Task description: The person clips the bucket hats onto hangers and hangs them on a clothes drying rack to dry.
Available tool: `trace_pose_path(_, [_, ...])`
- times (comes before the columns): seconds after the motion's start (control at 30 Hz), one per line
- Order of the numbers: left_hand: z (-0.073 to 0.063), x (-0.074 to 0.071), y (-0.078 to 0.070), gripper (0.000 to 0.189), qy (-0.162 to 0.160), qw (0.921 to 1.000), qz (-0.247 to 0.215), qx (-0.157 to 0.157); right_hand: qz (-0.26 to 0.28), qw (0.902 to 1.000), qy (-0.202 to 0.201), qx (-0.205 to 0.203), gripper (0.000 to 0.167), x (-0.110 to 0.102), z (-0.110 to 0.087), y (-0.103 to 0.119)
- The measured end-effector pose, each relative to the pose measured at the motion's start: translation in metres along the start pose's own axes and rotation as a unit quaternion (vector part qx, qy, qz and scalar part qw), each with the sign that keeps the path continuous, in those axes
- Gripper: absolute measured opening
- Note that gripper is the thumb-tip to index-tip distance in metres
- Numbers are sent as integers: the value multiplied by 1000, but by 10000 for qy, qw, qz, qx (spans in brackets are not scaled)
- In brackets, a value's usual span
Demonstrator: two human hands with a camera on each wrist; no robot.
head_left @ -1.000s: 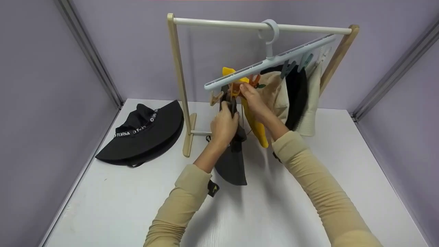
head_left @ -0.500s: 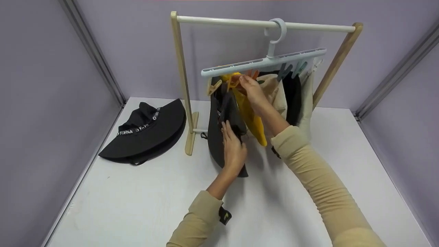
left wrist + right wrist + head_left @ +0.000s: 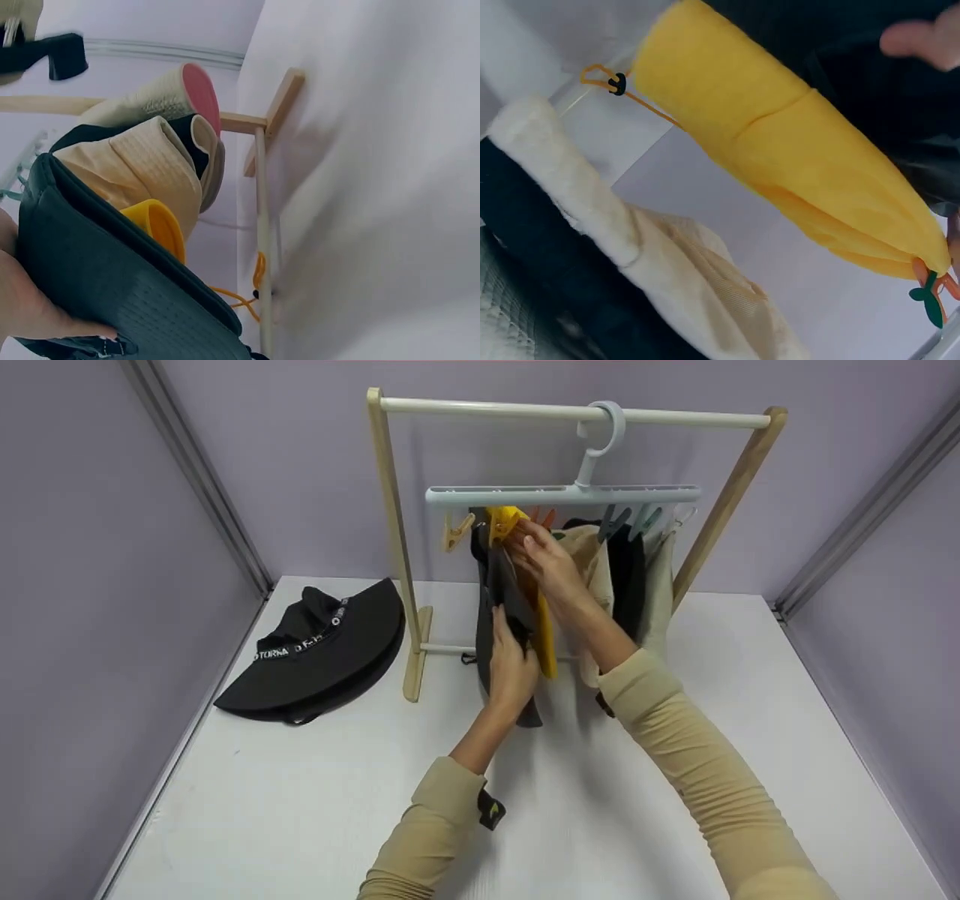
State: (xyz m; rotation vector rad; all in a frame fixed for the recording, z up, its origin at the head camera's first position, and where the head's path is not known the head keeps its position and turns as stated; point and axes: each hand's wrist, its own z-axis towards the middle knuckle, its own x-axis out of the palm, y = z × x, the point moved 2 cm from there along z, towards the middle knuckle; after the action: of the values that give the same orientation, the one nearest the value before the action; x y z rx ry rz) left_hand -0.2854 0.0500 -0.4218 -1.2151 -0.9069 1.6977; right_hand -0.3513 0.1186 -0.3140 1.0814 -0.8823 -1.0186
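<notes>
A dark grey brimmed hat [image 3: 512, 596] hangs under the pale blue clip hanger [image 3: 525, 496], below a yellow clip [image 3: 501, 523]. My left hand [image 3: 513, 671] rests on the lower part of this hat with fingers straight; in the left wrist view its thumb [image 3: 71, 327] lies along the fabric. Just beside the yellow clip, my right hand [image 3: 551, 566] has its fingers extended near the hat's top. Right behind hangs a yellow hat [image 3: 780, 150] with a green leaf [image 3: 930, 301] at its tip, by an orange clip [image 3: 949, 286].
Beige [image 3: 589, 555], black [image 3: 626, 577] and off-white [image 3: 656, 600] hats hang farther right on the hanger. A tan clip [image 3: 456, 534] dangles at its left end. The wood-and-white rack [image 3: 391, 517] carries the hanger. A black lettered hat [image 3: 315, 667] lies on the white table at left.
The hanger has swung from slanted to level. My left hand has slid down the grey hat from near the clip. The right hand's fingers have come away from the yellow clip and straightened.
</notes>
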Motion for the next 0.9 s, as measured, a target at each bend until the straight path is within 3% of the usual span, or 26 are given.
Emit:
trace_pose_path(0.17, [3, -4, 5, 72, -185, 9991, -381, 58, -119, 9982, 413, -429, 43, -1, -19, -8])
trace_pose_path(0.4, [2, -9, 14, 76, -580, 9963, -629, 91, -548, 9971, 468, -247, 43, 7, -46, -26])
trace_pose_path(0.53, [-2, -15, 20, 76, -659, 9962, -572, 14, -695, 9959, 401, -425, 42, 12, -55, -32])
trace_pose_path(0.73, [-13, -28, 29, 76, -579, 9943, -877, -153, -848, 9895, 289, -1137, 40, 22, -70, -27])
trace_pose_path(0.83, [-17, -40, 36, 71, -703, 9910, -1104, -267, -1207, 9782, 202, -1677, 39, 32, -81, -16])
trace_pose_path(0.9, [-19, -50, 44, 64, -899, 9840, -1442, -535, -1473, 9675, 120, -2050, 38, 39, -89, -8])
